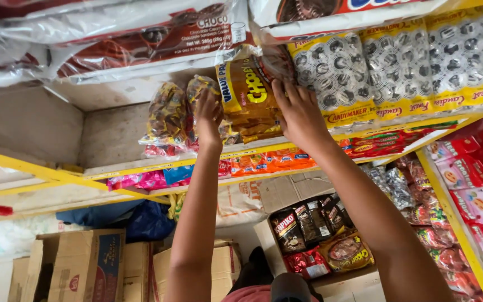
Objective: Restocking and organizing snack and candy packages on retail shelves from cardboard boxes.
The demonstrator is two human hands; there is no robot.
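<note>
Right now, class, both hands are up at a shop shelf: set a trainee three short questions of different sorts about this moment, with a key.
1. True or false: the left hand rests on a clear bag of gold-wrapped sweets.
2. Which does the right hand press on? A) the yellow-and-orange snack pack B) the cardboard boxes C) the blue bag
3. Fill in: the edge of the shelf below the hands is painted ____.

Key: 1 true; 2 A; 3 yellow.
</note>
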